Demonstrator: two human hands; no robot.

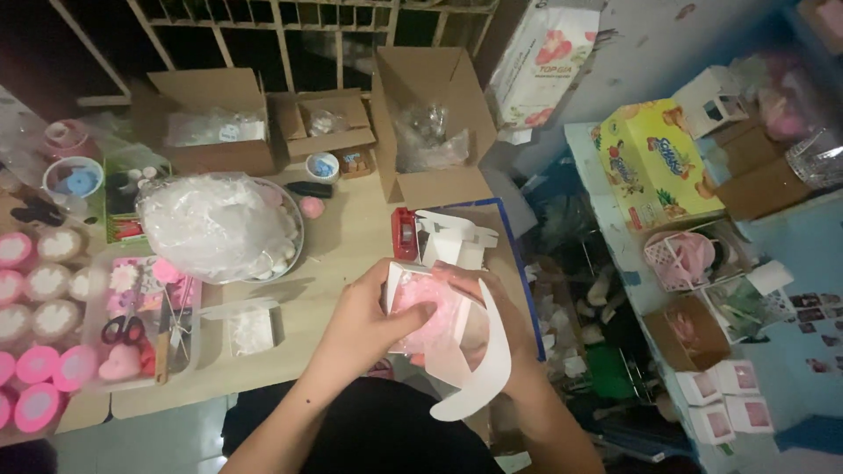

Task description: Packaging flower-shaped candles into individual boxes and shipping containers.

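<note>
left hand (364, 320) presses soft pink filling into small white box (443, 320) – frame centre | right hand (500, 338) grips box, curved card flap hanging | glossy yellow carton (654, 162) – upper right

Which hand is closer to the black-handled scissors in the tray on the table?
Left. The left hand sits on the pink-filled white box, just to the right of the scissors and their tray. The right hand holds the box's far side, farther away.
</note>
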